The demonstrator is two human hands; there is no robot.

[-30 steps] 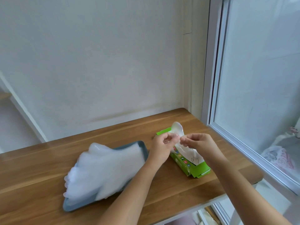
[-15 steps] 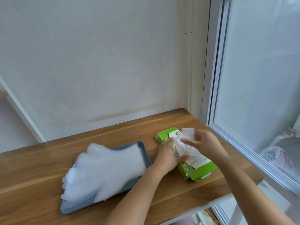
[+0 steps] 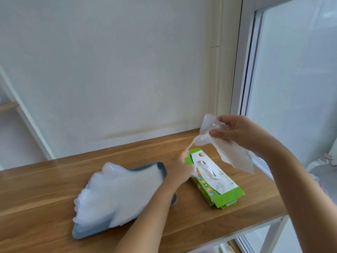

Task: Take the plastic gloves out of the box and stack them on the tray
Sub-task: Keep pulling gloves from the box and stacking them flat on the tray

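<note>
Dangling from the right hand (image 3: 237,133), a plastic glove (image 3: 233,154) hangs clear above the green box (image 3: 218,181) near the table's (image 3: 36,194) right end, pinched at its upper part between thumb and fingers. One thin strip of it stretches down to the left hand (image 3: 183,167), which sits against the box's far left corner; blur hides whether those fingers pinch or only press. More film pokes from the box's slot and may be dragged out if the strip snags. Left of the box, the stack of gloves (image 3: 118,190) overhangs the grey tray (image 3: 163,170) toward the table's front edge, so a careless drop could slide it off.
</note>
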